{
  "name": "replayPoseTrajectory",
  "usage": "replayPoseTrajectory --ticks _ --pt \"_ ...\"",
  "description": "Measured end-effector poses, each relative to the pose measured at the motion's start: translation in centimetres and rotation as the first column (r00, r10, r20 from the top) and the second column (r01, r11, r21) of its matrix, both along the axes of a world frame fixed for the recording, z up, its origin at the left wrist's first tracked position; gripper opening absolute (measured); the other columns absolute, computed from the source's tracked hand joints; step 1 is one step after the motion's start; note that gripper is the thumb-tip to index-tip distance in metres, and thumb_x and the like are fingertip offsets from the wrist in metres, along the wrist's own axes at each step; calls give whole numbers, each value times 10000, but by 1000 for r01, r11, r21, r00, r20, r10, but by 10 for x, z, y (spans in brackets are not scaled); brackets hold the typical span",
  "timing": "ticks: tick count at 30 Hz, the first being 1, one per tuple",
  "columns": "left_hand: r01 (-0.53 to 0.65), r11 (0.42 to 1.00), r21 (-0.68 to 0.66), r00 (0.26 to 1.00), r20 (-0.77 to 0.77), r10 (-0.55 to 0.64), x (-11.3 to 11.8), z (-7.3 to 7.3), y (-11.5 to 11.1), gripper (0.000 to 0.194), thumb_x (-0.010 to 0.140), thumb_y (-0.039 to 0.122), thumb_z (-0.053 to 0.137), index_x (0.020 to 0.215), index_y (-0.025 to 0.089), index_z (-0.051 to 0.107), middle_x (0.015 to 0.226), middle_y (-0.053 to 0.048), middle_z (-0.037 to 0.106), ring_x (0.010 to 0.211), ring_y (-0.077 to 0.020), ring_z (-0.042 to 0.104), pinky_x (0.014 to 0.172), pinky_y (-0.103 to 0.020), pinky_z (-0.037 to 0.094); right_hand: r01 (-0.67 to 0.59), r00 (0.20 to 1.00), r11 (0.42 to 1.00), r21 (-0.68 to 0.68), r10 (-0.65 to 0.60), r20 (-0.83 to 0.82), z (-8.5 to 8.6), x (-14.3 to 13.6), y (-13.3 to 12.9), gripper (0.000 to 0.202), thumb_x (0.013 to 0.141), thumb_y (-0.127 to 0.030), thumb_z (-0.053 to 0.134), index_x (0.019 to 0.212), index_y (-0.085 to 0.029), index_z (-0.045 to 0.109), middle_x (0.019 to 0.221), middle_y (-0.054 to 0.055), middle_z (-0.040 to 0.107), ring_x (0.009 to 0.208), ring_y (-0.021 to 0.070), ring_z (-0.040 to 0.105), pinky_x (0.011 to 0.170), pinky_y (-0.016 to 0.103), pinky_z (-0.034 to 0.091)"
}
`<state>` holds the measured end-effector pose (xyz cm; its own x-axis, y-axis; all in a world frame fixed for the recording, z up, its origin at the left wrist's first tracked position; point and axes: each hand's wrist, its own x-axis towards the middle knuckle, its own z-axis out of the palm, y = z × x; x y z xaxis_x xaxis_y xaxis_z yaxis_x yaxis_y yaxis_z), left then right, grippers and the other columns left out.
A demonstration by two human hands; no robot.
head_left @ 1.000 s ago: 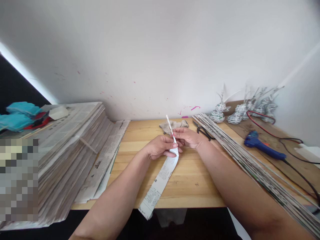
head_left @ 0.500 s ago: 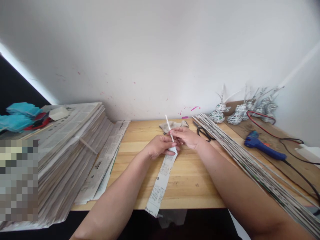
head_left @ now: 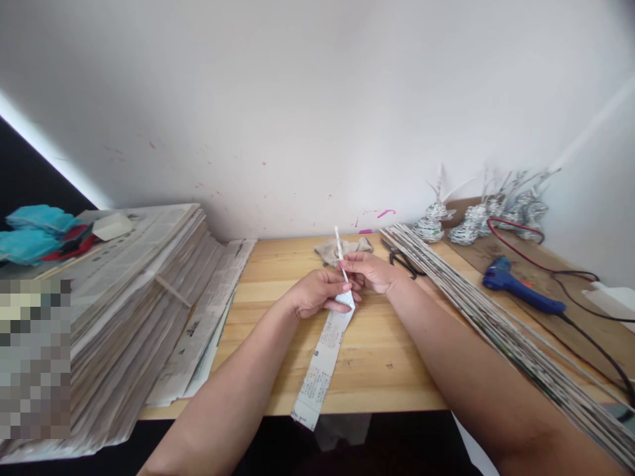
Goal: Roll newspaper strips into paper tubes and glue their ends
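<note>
Your left hand (head_left: 317,291) pinches the strip (head_left: 322,363), thumb on fingers, where it narrows into the tube (head_left: 338,238). Your right hand (head_left: 372,271) grips the tube just above, fingertips closed. Strip's tail overhangs the table's (head_left: 387,377) near edge.

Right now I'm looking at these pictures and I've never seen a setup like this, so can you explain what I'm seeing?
There is no machine here, just a person's own two bare hands. One camera, worn on the head, takes every picture, looking forward and down.

The left hand and right hand together hold a printed paper strip. It is thin and tube-like at the top, flat lower down.

The surface is a wooden table. At left is a tall newspaper stack. Beyond the hands lies a crumpled cloth, with scissors to its right. Further right are a bundle of thin rods, woven paper pieces, a blue corded tool and brown cardboard.
</note>
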<state>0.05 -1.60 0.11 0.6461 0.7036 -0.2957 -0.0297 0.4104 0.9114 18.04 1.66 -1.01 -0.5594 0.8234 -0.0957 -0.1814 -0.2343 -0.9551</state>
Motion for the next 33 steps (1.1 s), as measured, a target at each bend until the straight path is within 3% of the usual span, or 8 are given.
replayPoseTrajectory --ticks 6,8,14,17,23,29,33 --pt "-17 998 61 998 -62 21 2 0 -1 288 735 317 767 913 94 727 894 -139 738 842 -190 701 688 -245 579 155 979 985 83 -164 118 7 -5 -2 347 621 -361 836 637 -143 567 478 -53 524 383 38 423 342 151 250" --pt "-14 998 68 998 -60 18 1 -1 0 290 739 313 764 925 94 726 915 -143 737 849 -193 703 687 -241 578 155 979 984 90 -165 117 8 -5 -3 346 649 -391 817 658 -144 574 484 -50 527 382 44 434 339 155 261" --pt "37 999 4 999 39 -37 -3 0 1 369 727 311 774 1016 92 705 985 -170 728 878 -223 708 685 -267 583 -138 990 990 35 138 -12 3 2 -5 348 824 -427 670 989 -123 628 504 -50 548 386 101 517 395 218 438" --pt "71 997 -23 995 77 -69 -3 3 0 390 723 314 777 1033 89 699 988 -180 727 868 -229 711 671 -260 579 -222 972 974 36 224 -76 -1 5 -4 307 840 -401 661 984 -135 608 463 -77 503 394 125 542 430 256 492" --pt "41 999 0 999 21 -41 0 2 -1 413 694 323 801 1010 74 708 979 -201 724 848 -223 709 681 -268 573 -117 992 993 22 118 -49 -2 3 -2 300 749 -386 757 734 -150 572 492 -49 558 375 71 487 367 169 380" --pt "51 997 56 998 -42 -49 0 -2 -1 411 687 365 799 980 86 728 1001 -192 721 869 -215 699 714 -284 576 26 998 999 19 -27 51 4 0 -1 332 685 -382 800 675 -149 563 488 -49 554 353 50 455 323 150 283" --pt "48 998 41 999 -29 -47 -1 0 -1 417 677 353 808 988 88 726 992 -181 725 869 -214 700 712 -283 578 -28 999 999 28 27 31 2 1 -1 305 746 -407 749 746 -132 618 522 -30 579 367 60 470 339 164 336"
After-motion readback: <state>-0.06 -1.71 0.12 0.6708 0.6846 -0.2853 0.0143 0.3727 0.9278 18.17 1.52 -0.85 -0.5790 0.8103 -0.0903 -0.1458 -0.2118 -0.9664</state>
